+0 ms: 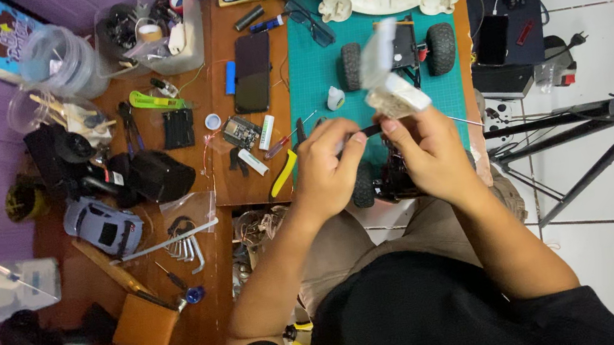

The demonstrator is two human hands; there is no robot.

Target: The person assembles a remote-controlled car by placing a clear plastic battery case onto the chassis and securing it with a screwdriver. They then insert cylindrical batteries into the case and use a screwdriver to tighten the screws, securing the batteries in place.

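Frame centre: both hands meet over the model car point(385, 181), which lies on the green mat point(307, 67). Left hand point(326, 165) pinches a thin dark tool point(366, 132), shaft running left-right. Right hand point(425, 151), nearer, grips a clear pale part point(390, 79) rising toward upper frame.

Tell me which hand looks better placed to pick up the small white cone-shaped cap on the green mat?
Probably the left hand: the small white cone-shaped cap lies just beyond its knuckles, while the right hand pinches a clear plastic piece.
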